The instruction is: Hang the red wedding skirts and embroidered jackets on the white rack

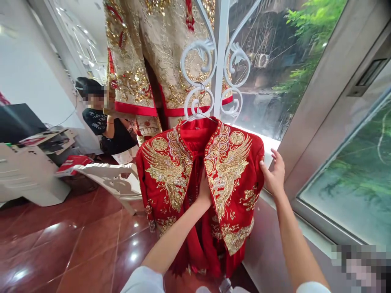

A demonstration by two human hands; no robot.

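A red jacket (232,171) with gold embroidery hangs in front of me on a wire hanger (200,112), its front parted. Between the two front panels, my left hand (205,190) reaches inside; its fingers are mostly hidden behind the right-hand panel. Beside the right-hand shoulder is my right hand (274,171), fingers spread, the thumb at the outer edge of the sleeve. Red cloth shows beneath the jacket's open front.
A white scrolled metal stand (217,65) rises behind the jacket. Gold-embroidered garments (180,61) hang at the back. To the left are a white chair (113,179), a person (105,118), and a desk (39,175). A metal-framed window (324,114) lines the right side.
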